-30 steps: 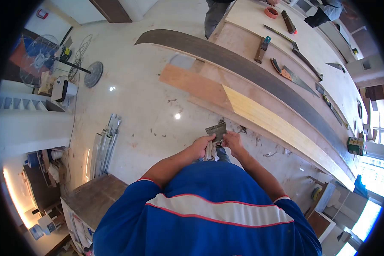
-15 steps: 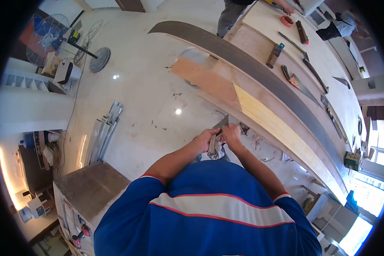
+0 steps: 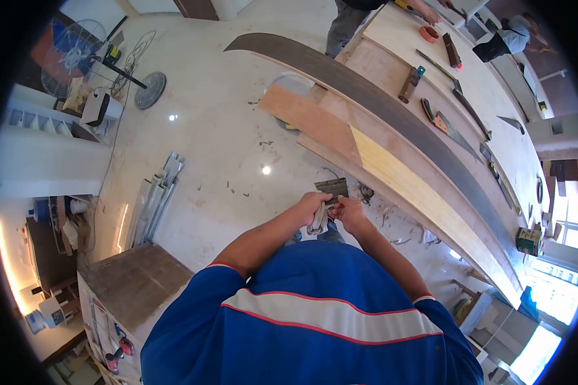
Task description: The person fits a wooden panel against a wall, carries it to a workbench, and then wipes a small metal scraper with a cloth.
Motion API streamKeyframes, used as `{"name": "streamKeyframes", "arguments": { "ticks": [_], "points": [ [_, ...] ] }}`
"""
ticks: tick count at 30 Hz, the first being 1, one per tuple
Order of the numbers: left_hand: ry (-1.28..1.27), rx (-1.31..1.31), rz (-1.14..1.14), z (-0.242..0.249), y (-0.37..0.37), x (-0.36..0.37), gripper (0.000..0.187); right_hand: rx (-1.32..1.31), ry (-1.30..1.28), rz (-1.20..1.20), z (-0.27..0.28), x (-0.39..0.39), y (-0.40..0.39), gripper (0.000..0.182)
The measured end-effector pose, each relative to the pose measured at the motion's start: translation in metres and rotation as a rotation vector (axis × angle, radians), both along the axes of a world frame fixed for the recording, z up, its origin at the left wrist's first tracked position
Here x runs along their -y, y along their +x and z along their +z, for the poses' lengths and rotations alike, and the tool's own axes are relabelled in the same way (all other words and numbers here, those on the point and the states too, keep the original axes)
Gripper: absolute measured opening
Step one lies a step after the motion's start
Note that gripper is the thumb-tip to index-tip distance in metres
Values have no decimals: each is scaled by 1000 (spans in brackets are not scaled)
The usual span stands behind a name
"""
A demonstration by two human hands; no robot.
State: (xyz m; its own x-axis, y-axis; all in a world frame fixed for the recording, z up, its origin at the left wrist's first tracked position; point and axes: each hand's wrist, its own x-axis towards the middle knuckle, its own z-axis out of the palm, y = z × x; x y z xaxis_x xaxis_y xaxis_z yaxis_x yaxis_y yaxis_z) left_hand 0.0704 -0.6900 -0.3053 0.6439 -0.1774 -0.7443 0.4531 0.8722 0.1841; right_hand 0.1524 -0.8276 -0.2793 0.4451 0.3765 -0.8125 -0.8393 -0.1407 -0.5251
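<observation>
Low in front of my body, my left hand (image 3: pixel 309 206) is closed on a pale crumpled cloth (image 3: pixel 318 220) and the near edge of a dark flat rectangular plate (image 3: pixel 332 187). The fingers of my right hand (image 3: pixel 350 212) pinch the same plate at its right corner. The plate lies nearly flat to the view, its broad dark face showing. Just beyond it is the near edge of a long workpiece with a yellow wood strip (image 3: pixel 404 177) and a reddish-brown panel (image 3: pixel 311 122).
A long dark curved strip (image 3: pixel 366 96) crosses the workbench. On it lie a handsaw (image 3: pixel 453 133), a plane (image 3: pixel 408 86) and orange tape (image 3: pixel 428 33). A co-worker's legs (image 3: pixel 345 29) are at the far side. Left are a fan (image 3: pixel 77 54), metal bars (image 3: pixel 157 199) and a brown-topped cabinet (image 3: pixel 135 279).
The dark plate has turned from a steep, edge-up angle to a broad face toward me. The cloth has shifted slightly left, and my right hand sits a little lower.
</observation>
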Motion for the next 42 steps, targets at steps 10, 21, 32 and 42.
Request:
{"name": "streamKeyframes", "arguments": {
  "ticks": [10,21,32,42],
  "points": [
    [193,164,-152,42,38,6,17,5,208,-168,30,31,10,14],
    [555,198,-372,-19,64,50,17,-218,256,-326,21,83,0,18],
    [494,689,-237,77,75,48,20,425,169,19,92,107,-5,47],
    [-290,580,-269,166,39,26,26,1192,350,26,199,3,15,120]
  ]
}}
